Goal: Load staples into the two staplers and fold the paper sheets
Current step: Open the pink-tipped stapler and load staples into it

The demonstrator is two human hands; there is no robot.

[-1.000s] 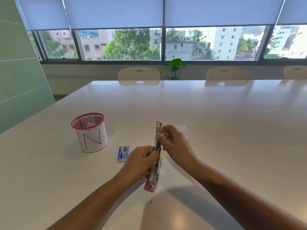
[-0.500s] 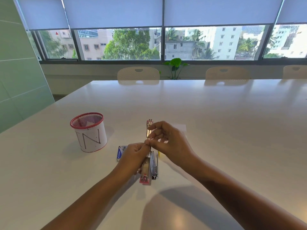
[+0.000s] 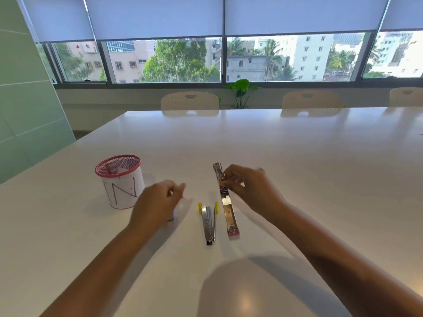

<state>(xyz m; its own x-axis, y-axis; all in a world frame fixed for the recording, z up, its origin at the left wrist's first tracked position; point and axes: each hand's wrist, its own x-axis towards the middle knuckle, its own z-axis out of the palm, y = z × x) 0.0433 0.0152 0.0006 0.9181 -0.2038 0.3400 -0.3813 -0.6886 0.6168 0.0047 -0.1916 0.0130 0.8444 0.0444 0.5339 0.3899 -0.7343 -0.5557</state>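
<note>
Head view: right hand pinching the pink stapler, laid opened flat on the white table. Left hand blurred, fingers loosely curled, holding nothing visible. Yellow stapler just left of the pink one. Mesh cup near the left edge. Wide bare tabletop beyond; chairs, windows behind.

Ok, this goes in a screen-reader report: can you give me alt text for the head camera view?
A person's right hand pinches a pink stapler lying opened flat on a white table, while the blurred left hand hovers nearby. A yellow stapler lies open beside the pink one, and a red-rimmed mesh cup stands to the left.
</note>
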